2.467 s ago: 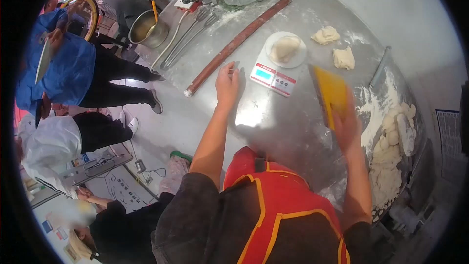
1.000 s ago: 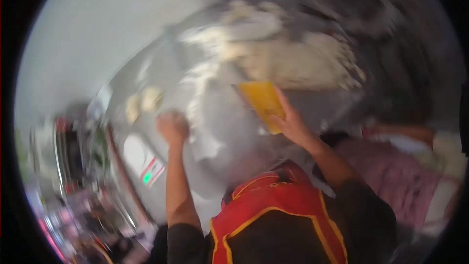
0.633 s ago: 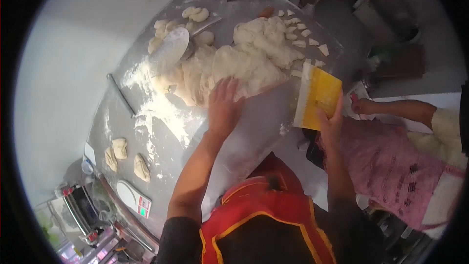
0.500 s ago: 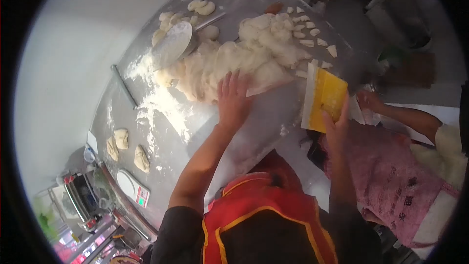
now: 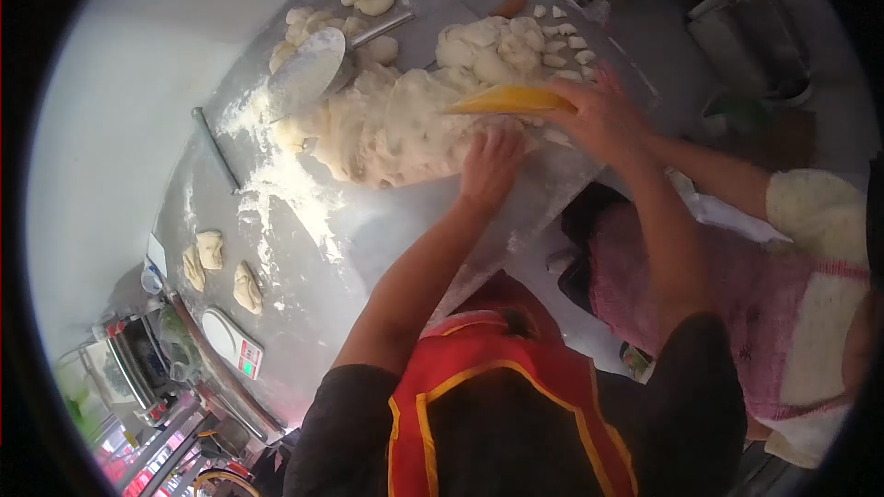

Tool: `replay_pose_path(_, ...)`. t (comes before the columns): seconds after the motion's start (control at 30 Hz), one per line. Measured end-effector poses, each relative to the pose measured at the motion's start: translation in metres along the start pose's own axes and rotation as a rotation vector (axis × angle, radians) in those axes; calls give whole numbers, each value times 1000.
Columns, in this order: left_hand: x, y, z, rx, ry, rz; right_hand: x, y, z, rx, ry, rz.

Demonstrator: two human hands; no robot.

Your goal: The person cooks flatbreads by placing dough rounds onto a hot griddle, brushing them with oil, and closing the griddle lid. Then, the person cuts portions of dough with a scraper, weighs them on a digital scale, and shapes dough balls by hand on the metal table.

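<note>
Two hands at work, middle to upper right of frame. Left hand (image 5: 493, 166): fingers bent over the near edge of the big dough mass (image 5: 396, 133); can't tell if they grip or just press. Right hand (image 5: 599, 120): fingers clenched on the right end of the yellow scraper (image 5: 511, 99). Scraper is over the dough, upper centre, seen nearly edge-on; long axis about level across frame, free end pointing left.

Dough mass sits upper centre on the desk (image 5: 387, 230), long axis slanting from left of centre up toward upper right. Small cut dough pieces (image 5: 554, 61) beside its upper right end. Metal scoop (image 5: 308, 69) at its upper left, handle pointing up-right. Flour (image 5: 290, 189) just left of the dough. Grey rod (image 5: 215, 149) farther left, tilted. Three dough portions and a scale (image 5: 221, 331) lower left. Co-worker's sleeve (image 5: 815, 207) at right, arm reaching toward the desk behind the right hand.
</note>
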State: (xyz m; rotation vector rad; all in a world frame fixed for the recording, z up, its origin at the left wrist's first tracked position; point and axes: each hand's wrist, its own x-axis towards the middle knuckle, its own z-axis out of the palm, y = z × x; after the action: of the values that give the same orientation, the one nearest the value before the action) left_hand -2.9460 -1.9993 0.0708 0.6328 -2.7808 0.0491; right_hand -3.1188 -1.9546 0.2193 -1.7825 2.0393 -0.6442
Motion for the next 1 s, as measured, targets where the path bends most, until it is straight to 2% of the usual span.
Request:
replay_pose_path(0.17, -24, 0, -2, -135, 29, -9, 19, 19, 24, -105, -262, -220)
replay_pose_path(0.27, -34, 3, -3, -143, 110, 6, 17, 17, 37, -45, -241, -201)
replay_pose_path(0.47, -55, 9, -4, -184, -72, -15, 14, 18, 56, -184, -274, -259)
replay_pose_path(0.57, -68, 22, -17, -311, -180, -126, 18, 8, 75, -168, -350, -329)
replay_pose_path(0.67, -76, 21, -21, -435, -142, -148, 19, -11, 96, -318, -386, -291)
replay_pose_path(0.77, -73, 11, -35, -535, -133, -138, 13, -2, 107, -229, -259, -356)
replay_pose_path(0.87, -79, 10, -16, -494, 6, -103, -13, -5, 102, -362, -271, -371)
replay_pose_path(0.97, -90, -2, -32, -466, -120, -130, -37, -19, 75, -277, -148, -191)
replay_pose_path(1.0, -94, -5, -35, -497, -182, -130, -46, -45, 45, -220, -146, 27)
